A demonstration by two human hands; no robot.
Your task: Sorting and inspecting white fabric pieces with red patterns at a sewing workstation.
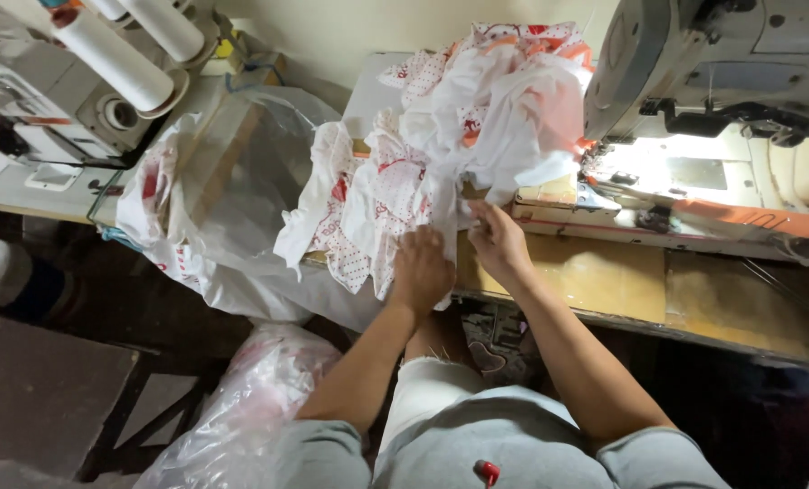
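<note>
Both hands work at the front edge of a pile of cloth pieces [441, 154], white with red dots and prints, heaped on the sewing table [604, 276] left of the sewing machine [712, 81]. Left hand [421, 270] is closed over a hanging white piece near the table edge, fingers curled into the fabric. Right hand [498, 240] pinches the same or a neighbouring piece between thumb and fingertips, narrow grip; can't tell which layer exactly.

Cloth looks light, soft, floppy, likely to slip and drag neighbours along; best taken at an edge or corner, one layer at a time. Pieces overlap and tangle, so the pile itself gets in the way.

Around: clear plastic bag [241, 181] draped to the left, another plastic bag [250, 407] on the floor by the knee, white thread cones [115, 59] on a second machine far left. The lit needle area [676, 167] sits just right of the pile, close to the right hand.
</note>
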